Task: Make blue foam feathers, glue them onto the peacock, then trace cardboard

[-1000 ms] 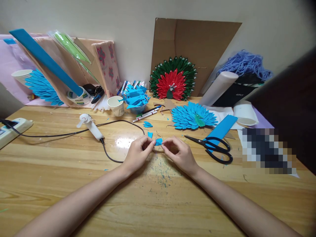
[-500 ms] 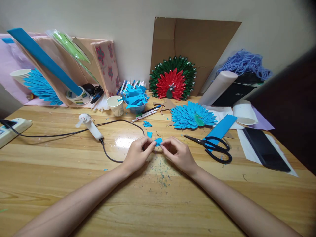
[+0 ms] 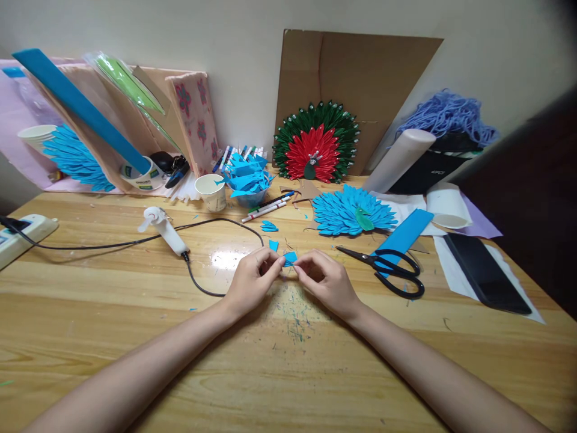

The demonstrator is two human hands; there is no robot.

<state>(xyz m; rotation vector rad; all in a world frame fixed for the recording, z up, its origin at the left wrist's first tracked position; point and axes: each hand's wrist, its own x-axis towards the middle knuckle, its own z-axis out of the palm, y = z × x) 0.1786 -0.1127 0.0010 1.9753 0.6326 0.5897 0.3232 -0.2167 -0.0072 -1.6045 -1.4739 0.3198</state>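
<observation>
Both my hands meet at the middle of the wooden table (image 3: 135, 313). My left hand (image 3: 252, 281) and my right hand (image 3: 327, 282) each pinch one end of a small blue paper piece (image 3: 290, 258) just above the tabletop. Two more blue paper scraps (image 3: 269, 227) lie a little beyond it. Black scissors (image 3: 387, 269) rest to the right of my right hand. A blue paper peacock (image 3: 351, 211) lies behind them, and a red and green paper peacock (image 3: 315, 144) leans on cardboard at the back.
A glue gun (image 3: 164, 230) with a black cord lies left of my hands, and a power strip (image 3: 24, 233) sits at the far left. A paper cup (image 3: 211, 191), a bowl of blue pieces (image 3: 247, 177), markers, a black phone (image 3: 484, 273) and blue yarn (image 3: 446, 117) are there too.
</observation>
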